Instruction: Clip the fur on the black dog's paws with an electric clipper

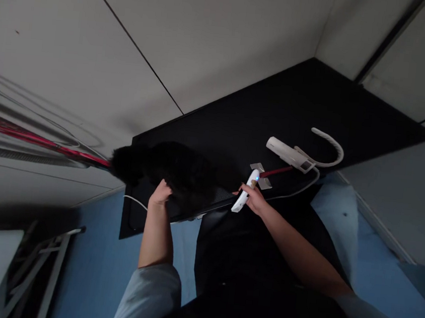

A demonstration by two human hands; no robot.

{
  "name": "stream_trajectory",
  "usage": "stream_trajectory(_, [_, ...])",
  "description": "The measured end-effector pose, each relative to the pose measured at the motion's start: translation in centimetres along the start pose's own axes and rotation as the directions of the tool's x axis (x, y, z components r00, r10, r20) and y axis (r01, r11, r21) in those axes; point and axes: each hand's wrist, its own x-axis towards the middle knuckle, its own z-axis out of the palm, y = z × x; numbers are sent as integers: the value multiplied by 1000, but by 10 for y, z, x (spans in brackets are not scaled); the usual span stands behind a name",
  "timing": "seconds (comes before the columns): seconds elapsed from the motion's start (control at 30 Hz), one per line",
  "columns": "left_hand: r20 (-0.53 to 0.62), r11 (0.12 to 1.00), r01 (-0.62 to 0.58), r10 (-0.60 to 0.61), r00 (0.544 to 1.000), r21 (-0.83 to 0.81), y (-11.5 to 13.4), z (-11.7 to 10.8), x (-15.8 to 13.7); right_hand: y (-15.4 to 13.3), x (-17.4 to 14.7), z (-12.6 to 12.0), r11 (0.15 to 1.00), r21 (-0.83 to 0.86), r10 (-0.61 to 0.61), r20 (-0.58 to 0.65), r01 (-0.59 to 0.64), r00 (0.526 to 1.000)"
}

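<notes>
- While the left hand [161, 193] grips a black fluffy bundle [173, 172] on the black table [297, 107], fingers closed into it.
- Right hand [254, 198]: fingers wrapped round a white handheld device [244, 195], blue light on.

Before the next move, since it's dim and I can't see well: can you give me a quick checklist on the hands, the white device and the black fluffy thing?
1. Left hand on the black fluffy mass: ok, gripping its near edge.
2. Right hand on the white handheld device: ok, held.
3. Device powered: ok, blue light lit.
4. Second white unit apart from both hands: ok, lying on the black table.
5. White cable free of the wrist: cannot tell.
</notes>
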Motion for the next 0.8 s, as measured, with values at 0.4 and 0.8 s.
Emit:
stream_trajectory(0.4, [-46,890,247,-286,957,-382,-67,165,-56,3,-15,10,990,-141,32,145,-11,989])
stream_trajectory(0.8, [424,532,478,-230,876,-699,16,160,-41,-42,-124,-15,908,-211,-322,199,361,926])
